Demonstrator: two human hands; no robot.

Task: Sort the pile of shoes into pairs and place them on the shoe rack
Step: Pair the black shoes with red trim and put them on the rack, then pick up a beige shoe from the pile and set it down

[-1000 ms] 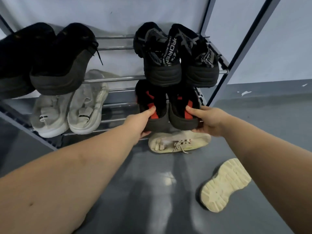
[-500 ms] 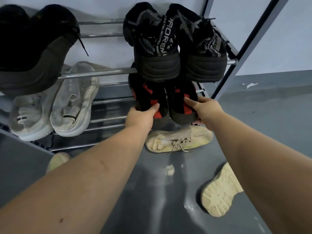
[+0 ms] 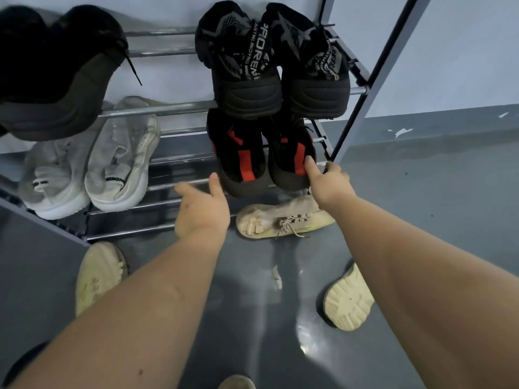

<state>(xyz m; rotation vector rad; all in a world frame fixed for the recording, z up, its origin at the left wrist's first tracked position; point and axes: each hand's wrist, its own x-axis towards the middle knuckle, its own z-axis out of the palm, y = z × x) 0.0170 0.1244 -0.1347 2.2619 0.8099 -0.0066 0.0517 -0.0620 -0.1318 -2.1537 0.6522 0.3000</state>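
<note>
Two black-red shoes on shoe rack lower shelf, right hand pinching one, left hand grip spread, empty

On the shoe rack I see two pairs on the upper shelf: one at its left end, one at its right end. On the lower shelf, a pair of sneakers sits toward the left and a second pair at the right end, directly beneath the upper right pair. On the floor, one shoe lies just before the rack's right end, another before its left part, and an upturned shoe nearer me, to the right.
</note>
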